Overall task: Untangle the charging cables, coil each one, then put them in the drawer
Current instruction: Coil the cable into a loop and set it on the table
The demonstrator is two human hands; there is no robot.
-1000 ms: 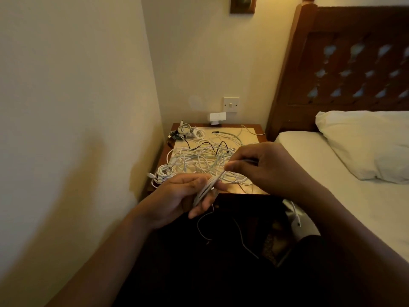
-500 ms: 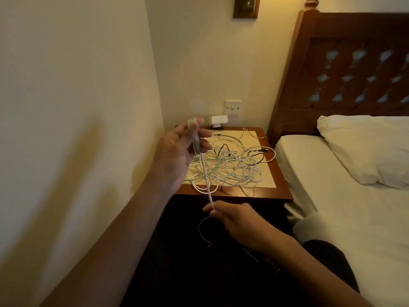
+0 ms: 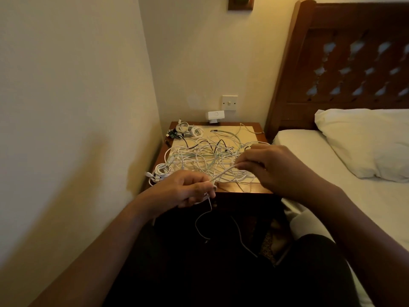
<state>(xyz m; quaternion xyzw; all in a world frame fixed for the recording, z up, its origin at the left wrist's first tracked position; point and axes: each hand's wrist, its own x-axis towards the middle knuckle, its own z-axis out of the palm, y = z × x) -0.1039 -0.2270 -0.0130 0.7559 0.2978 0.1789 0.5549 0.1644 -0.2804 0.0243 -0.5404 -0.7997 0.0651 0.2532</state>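
A tangle of white and black charging cables (image 3: 208,156) covers the top of the wooden bedside table (image 3: 241,189). Coiled white cables lie at its front left corner (image 3: 160,171) and back left corner (image 3: 188,130). In front of the table's near edge my left hand (image 3: 188,190) grips folded loops of one white cable (image 3: 222,173). My right hand (image 3: 276,167) pinches the same cable a little higher and to the right, so a short stretch runs taut between them. The cable's loose end (image 3: 202,222) hangs below my left hand in the dark. The drawer is not discernible.
A wall runs close along the left. A bed (image 3: 345,196) with a white pillow (image 3: 365,140) and dark headboard (image 3: 345,63) stands on the right. A wall switch (image 3: 229,103) and a small white device (image 3: 215,116) are behind the table. My dark-clothed legs fill the foreground.
My left hand has come down from above the table to its near edge. My right hand has risen from below the edge and now pinches the cable over the tangle.
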